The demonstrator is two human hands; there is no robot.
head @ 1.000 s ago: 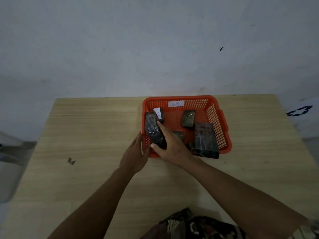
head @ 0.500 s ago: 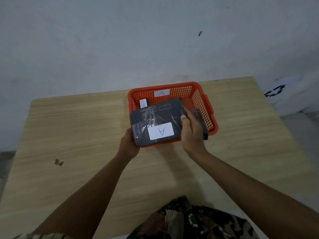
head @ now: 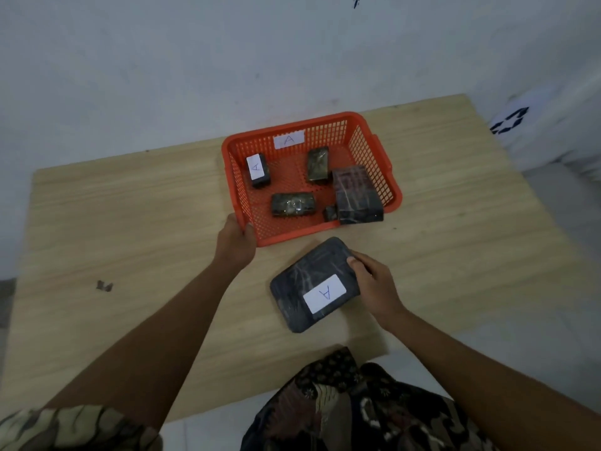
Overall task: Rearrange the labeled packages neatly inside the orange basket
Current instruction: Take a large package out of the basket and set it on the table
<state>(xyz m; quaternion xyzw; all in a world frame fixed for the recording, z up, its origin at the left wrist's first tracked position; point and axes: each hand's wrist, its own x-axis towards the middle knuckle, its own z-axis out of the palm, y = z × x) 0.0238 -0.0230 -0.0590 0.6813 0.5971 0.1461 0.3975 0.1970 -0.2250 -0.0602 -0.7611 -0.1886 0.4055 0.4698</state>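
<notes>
Left hand point(head: 234, 242) gripped orange basket point(head: 242, 203) corner; right hand point(head: 374, 284) held large labeled package point(head: 313, 284) on surface point(head: 130, 222) beside it.

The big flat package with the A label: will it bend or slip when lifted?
The big flat package keeps a flat slab shape, so probably stiff. Its glossy wrap may be slippery. The right hand grips only one edge, so it could tilt.

A bare, plain room, more like a makeshift sorting or test station than a home. A pale wood-grain surface point(head: 130, 222) stands against a blank whitish wall point(head: 162, 60). At 2 o'clock sits a white object with a black printed marker point(head: 510, 120), pointing to a recording setup.
</notes>
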